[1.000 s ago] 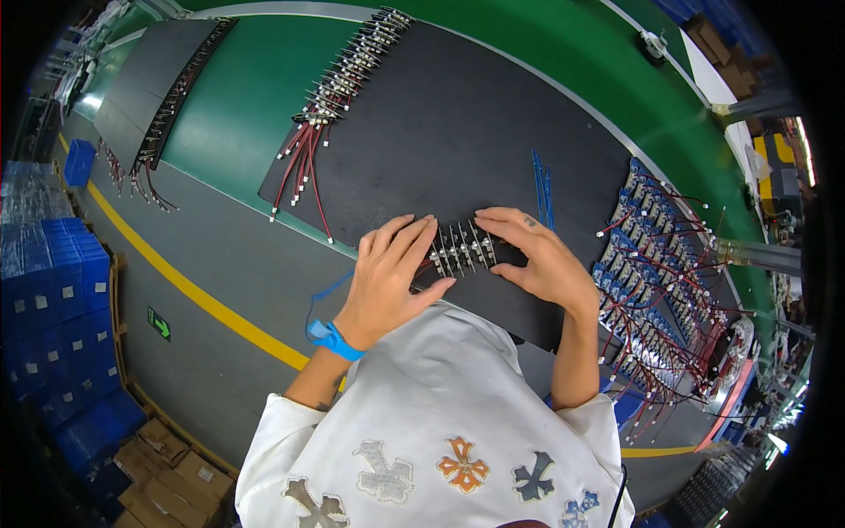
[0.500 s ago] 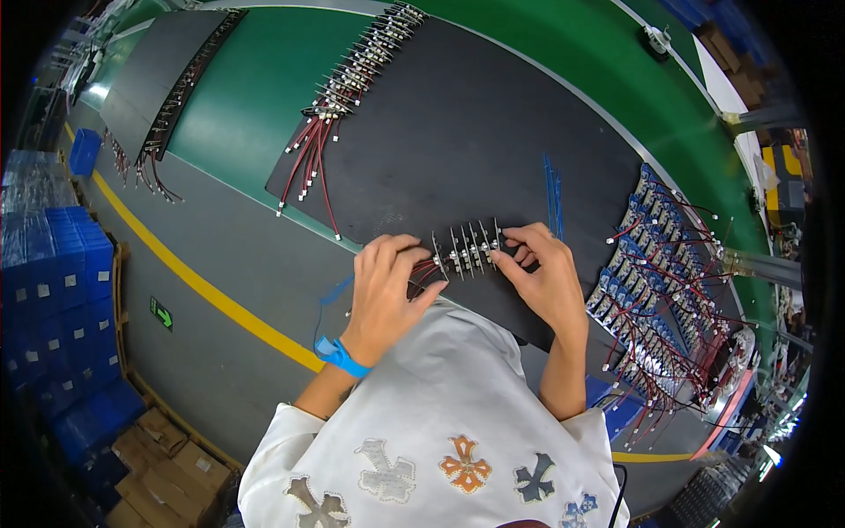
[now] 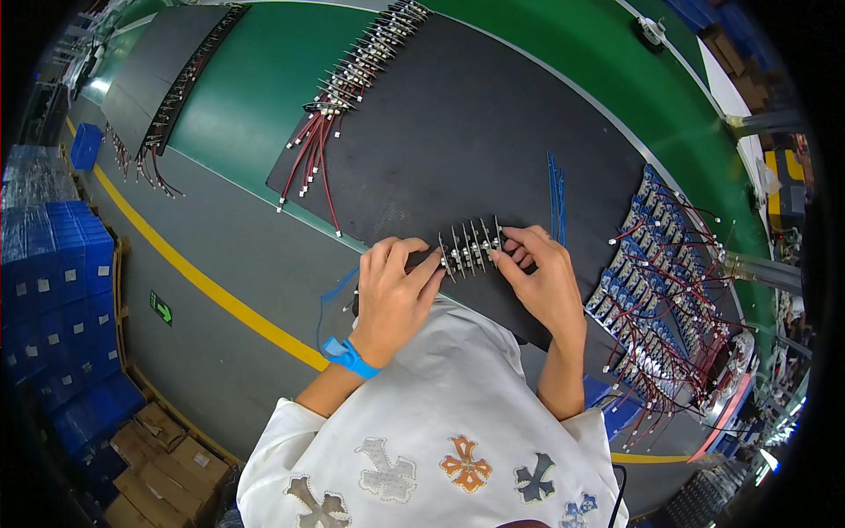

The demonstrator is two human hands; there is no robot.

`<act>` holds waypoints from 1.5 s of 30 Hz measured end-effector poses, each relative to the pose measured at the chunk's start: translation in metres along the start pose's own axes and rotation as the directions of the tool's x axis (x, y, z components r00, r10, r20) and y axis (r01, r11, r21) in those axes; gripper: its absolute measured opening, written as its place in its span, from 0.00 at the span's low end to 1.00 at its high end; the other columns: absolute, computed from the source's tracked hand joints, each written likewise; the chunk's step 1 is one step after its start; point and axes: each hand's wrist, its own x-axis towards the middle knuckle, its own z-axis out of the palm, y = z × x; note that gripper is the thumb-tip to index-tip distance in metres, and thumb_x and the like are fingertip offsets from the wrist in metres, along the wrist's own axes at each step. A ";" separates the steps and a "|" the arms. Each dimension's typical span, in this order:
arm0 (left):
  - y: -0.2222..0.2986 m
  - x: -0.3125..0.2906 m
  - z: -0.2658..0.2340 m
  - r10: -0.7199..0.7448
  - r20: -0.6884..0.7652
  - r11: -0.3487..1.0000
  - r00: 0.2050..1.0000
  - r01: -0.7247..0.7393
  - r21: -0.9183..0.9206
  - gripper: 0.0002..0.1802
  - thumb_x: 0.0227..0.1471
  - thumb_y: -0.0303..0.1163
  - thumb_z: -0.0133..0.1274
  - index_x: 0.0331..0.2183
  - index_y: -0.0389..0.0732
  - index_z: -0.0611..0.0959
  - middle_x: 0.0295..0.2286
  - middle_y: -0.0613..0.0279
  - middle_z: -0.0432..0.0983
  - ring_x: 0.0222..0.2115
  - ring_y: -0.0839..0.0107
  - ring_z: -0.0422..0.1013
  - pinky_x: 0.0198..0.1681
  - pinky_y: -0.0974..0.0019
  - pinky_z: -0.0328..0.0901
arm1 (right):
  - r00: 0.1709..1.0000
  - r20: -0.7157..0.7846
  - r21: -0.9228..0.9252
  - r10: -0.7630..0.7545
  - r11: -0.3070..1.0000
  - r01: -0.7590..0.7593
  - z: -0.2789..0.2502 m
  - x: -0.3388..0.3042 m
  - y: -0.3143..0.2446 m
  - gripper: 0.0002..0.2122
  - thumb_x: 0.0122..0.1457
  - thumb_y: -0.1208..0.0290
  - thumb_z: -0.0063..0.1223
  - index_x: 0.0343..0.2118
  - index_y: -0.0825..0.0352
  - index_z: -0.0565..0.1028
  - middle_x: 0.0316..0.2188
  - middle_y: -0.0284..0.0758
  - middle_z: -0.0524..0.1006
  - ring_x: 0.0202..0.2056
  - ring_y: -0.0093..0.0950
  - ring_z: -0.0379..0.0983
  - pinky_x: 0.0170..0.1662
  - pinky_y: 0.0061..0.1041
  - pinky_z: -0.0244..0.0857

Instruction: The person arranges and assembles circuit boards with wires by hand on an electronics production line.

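Observation:
A short row of small circuit boards [image 3: 469,249] stands on edge, side by side, at the near edge of the black mat [image 3: 466,114]. My left hand [image 3: 394,295] is closed at its left end, thumb and fingers pinching the outermost board. Behind those fingers the boards' wires are mostly hidden. At the other end, my right hand [image 3: 547,280] pinches the last board between thumb and forefinger, its other fingers curled. A blue wrist strap [image 3: 348,356] with a thin cord is on my left wrist.
A longer row of boards [image 3: 365,66] with red and black wires lies at the mat's far left. Thin blue strips [image 3: 556,198] lie beyond my right hand. Many blue wired boards [image 3: 647,282] cover the right side. Blue crates [image 3: 62,299] stand on the floor at left.
My left hand has shifted right, closing in on the left end of the row. Red wires that showed beside its fingers are now covered. My right hand has stayed nearly still.

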 end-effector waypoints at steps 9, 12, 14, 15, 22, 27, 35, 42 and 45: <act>0.007 -0.012 -0.003 -0.156 -0.012 0.988 0.988 0.156 -0.001 0.07 0.39 0.23 0.64 0.26 0.38 0.83 0.28 0.64 0.73 0.26 0.66 0.68 0.29 0.63 0.62 | 0.993 0.055 -0.005 -0.102 0.995 0.102 0.007 -0.002 -0.009 0.12 0.52 0.76 0.58 0.39 0.74 0.76 0.30 0.41 0.75 0.26 0.36 0.73 0.30 0.29 0.67; 0.011 -0.020 -0.003 -0.298 0.000 0.944 0.955 0.295 -0.145 0.06 0.41 0.20 0.62 0.27 0.34 0.83 0.29 0.60 0.72 0.24 0.66 0.69 0.26 0.65 0.65 | 0.992 0.068 0.002 -0.108 0.994 0.108 0.012 -0.002 -0.012 0.11 0.52 0.77 0.57 0.39 0.74 0.76 0.31 0.41 0.76 0.27 0.38 0.73 0.31 0.31 0.66; 0.012 -0.023 -0.002 -0.337 0.001 0.921 0.942 0.330 -0.209 0.06 0.41 0.19 0.61 0.28 0.33 0.82 0.30 0.59 0.72 0.24 0.67 0.70 0.25 0.67 0.65 | 0.991 0.076 0.007 -0.108 0.994 0.108 0.014 -0.001 -0.014 0.11 0.52 0.77 0.57 0.39 0.74 0.77 0.31 0.41 0.76 0.27 0.38 0.73 0.31 0.31 0.66; 0.012 -0.024 -0.001 -0.366 0.008 0.894 0.931 0.354 -0.274 0.06 0.42 0.18 0.60 0.28 0.32 0.82 0.31 0.58 0.72 0.24 0.68 0.71 0.24 0.69 0.66 | 0.989 0.086 0.006 -0.116 0.993 0.116 0.014 -0.001 -0.014 0.10 0.53 0.77 0.57 0.38 0.74 0.77 0.31 0.41 0.76 0.27 0.38 0.73 0.31 0.32 0.66; 0.018 -0.029 -0.004 -0.498 0.034 0.793 0.867 0.471 -0.386 0.06 0.43 0.18 0.60 0.29 0.31 0.81 0.32 0.57 0.72 0.25 0.70 0.71 0.25 0.70 0.67 | 0.981 0.081 -0.064 -0.177 0.981 0.182 0.019 0.002 -0.018 0.09 0.53 0.78 0.55 0.37 0.74 0.77 0.29 0.41 0.76 0.28 0.39 0.73 0.31 0.32 0.66; 0.019 -0.035 -0.002 -0.506 0.028 0.798 0.862 0.480 -0.365 0.04 0.44 0.20 0.60 0.28 0.32 0.82 0.26 0.56 0.76 0.22 0.71 0.72 0.24 0.71 0.66 | 0.965 0.076 -0.136 -0.250 0.956 0.259 0.020 -0.001 -0.019 0.07 0.52 0.79 0.55 0.35 0.72 0.77 0.28 0.40 0.75 0.28 0.39 0.73 0.32 0.34 0.67; 0.022 -0.038 0.003 -0.442 -0.046 0.870 0.896 0.416 -0.263 0.04 0.44 0.23 0.59 0.27 0.35 0.83 0.21 0.55 0.76 0.20 0.63 0.72 0.23 0.64 0.64 | 0.927 0.133 -0.248 -0.352 0.893 0.375 0.015 0.000 -0.023 0.08 0.50 0.80 0.55 0.35 0.71 0.76 0.30 0.37 0.74 0.30 0.37 0.73 0.33 0.34 0.67; 0.018 -0.035 0.004 -0.473 -0.033 0.825 0.881 0.429 -0.368 0.04 0.43 0.19 0.58 0.26 0.32 0.80 0.23 0.54 0.76 0.20 0.63 0.73 0.24 0.65 0.66 | 0.934 0.125 -0.242 -0.334 0.903 0.355 0.020 0.004 -0.024 0.09 0.49 0.81 0.55 0.35 0.71 0.76 0.29 0.38 0.74 0.30 0.37 0.73 0.33 0.34 0.67; 0.013 -0.032 0.001 -0.441 -0.067 0.853 0.895 0.395 -0.342 0.04 0.43 0.18 0.58 0.26 0.33 0.80 0.22 0.54 0.76 0.21 0.61 0.72 0.24 0.64 0.65 | 0.939 0.124 -0.253 -0.320 0.905 0.342 0.022 0.008 -0.026 0.09 0.48 0.81 0.55 0.35 0.71 0.76 0.29 0.39 0.73 0.30 0.38 0.73 0.33 0.34 0.67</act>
